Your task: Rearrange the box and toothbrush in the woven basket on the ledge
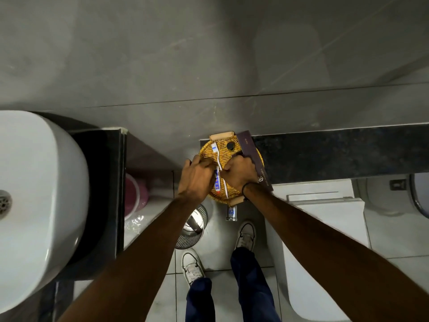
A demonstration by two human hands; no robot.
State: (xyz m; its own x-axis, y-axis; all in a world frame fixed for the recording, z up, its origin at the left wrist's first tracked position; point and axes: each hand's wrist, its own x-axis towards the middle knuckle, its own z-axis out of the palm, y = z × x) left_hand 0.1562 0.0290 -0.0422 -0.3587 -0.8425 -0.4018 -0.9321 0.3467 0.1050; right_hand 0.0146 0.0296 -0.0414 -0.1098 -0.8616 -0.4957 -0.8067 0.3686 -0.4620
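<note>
Right hand (239, 174) fingertips look pinched on the white toothbrush (219, 169) mid-handle; finger detail is blurred, so grip is a judgement. Left hand (196, 178) fingers are curled down at the basket's left rim, on or beside the small toothpaste tube (217, 182); can't tell if they grip it or just steady the basket.

Woven basket (228, 154) sits at the ledge's (336, 154) left end, near edge overhanging. Toothbrush lies diagonally, head at the far-left rim, tail at the near rim. Dark purple box (248, 147) leans along the right rim, far corner at the wall, near end past the rim.

Step, I'd say: repositioning the toothbrush. Next: lift it clear of the tube, then seat the box inside.

Text: box reads "Comb" near the far end; logo and lettering at the near end are illegible. Tube print unreadable.
</note>
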